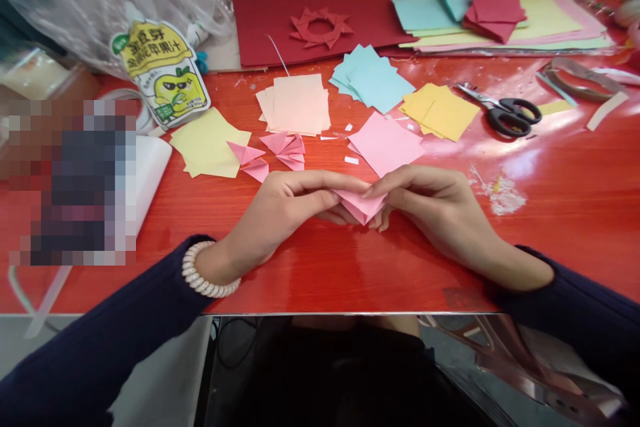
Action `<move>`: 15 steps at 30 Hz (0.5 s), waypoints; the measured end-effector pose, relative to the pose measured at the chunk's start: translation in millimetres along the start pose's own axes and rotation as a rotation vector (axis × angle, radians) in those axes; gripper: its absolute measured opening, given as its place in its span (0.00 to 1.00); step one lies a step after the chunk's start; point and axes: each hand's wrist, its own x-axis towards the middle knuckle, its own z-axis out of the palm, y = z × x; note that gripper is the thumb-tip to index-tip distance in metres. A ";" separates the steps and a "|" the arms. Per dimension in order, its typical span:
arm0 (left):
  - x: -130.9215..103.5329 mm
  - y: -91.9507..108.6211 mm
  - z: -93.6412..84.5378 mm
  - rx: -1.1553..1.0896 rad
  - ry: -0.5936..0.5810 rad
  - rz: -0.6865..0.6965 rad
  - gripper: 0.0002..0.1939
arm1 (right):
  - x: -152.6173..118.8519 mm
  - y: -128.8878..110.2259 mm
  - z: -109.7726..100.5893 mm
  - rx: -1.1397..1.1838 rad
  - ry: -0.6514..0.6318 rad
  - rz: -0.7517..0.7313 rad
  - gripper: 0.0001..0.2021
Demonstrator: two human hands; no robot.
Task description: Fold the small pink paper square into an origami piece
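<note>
Pinching a small folded pink paper piece (pixel 361 205) from both sides: left hand (pixel 285 203) w/ thumb + index closed on its left edge, right hand (pixel 430 203) w/ fingertips closed on its right corner. Held low over the red table (pixel 320 273), near the front edge, roughly centred btwn the wrists. Can't tell if it touches the surface.

Just behind the hands: two finished pink folded units (pixel 286 150) and another pair (pixel 250 160), plus a flat pink square (pixel 387 143). Further back, stacks of peach (pixel 297 103), blue (pixel 375 80) and yellow squares (pixel 440 110); scissors (pixel 505 110) to the right, well apart.

Risks, as judged: glossy top = slippery, so piece could skid if pressed down for a crease. Uneven pressure btwn the two pinches likely to skew the fold or tear at the tip. Sleeve or wrist drifting fwd could scatter the finished units close by.
</note>
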 end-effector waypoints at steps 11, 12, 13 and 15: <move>-0.9 -1.8 0.4 0.062 0.055 0.040 0.10 | -0.8 -5.8 -4.6 -0.564 -0.108 -0.382 0.17; -0.8 -1.9 -0.1 0.130 0.063 0.054 0.10 | 0.0 -6.7 -4.6 -0.548 -0.121 -0.365 0.16; -0.7 -1.9 -0.6 0.205 0.068 0.073 0.11 | 0.9 -7.5 -4.3 -0.520 -0.132 -0.338 0.14; -0.5 -1.5 -1.1 0.349 0.064 0.119 0.11 | 3.2 -8.6 -3.2 -0.445 -0.133 -0.258 0.09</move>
